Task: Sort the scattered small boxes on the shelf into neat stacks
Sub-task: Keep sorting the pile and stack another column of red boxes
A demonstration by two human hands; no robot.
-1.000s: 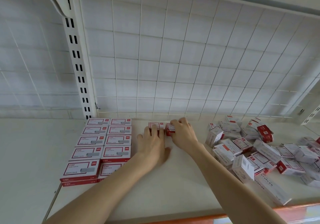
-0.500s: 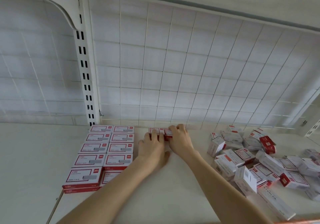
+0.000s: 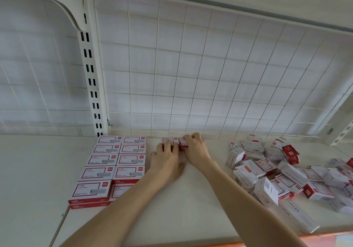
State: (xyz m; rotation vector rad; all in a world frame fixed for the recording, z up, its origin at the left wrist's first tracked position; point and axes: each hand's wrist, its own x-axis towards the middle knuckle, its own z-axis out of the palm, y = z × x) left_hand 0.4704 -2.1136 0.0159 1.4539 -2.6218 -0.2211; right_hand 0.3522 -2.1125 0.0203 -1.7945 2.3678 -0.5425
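Note:
Two small red-and-white boxes (image 3: pixel 174 140) sit side by side at the back of the white shelf (image 3: pixel 191 208), close to the wire grid. My left hand (image 3: pixel 167 160) lies flat with straight fingers on the left box. My right hand (image 3: pixel 194 150) has its fingers curled over the right box, gripping it. To the left stand two neat columns of stacked boxes (image 3: pixel 112 162). A scattered pile of the same boxes (image 3: pixel 277 174) lies at the right.
A slotted white upright (image 3: pixel 91 86) rises at the back left beside the stacks. The wire grid back panel (image 3: pixel 210 84) closes off the rear. An orange strip (image 3: pixel 324 239) runs along the shelf's front edge.
Both hands stay on the two boxes at the back, with the right hand's fingers shifted slightly over its box. The view has tilted a little.

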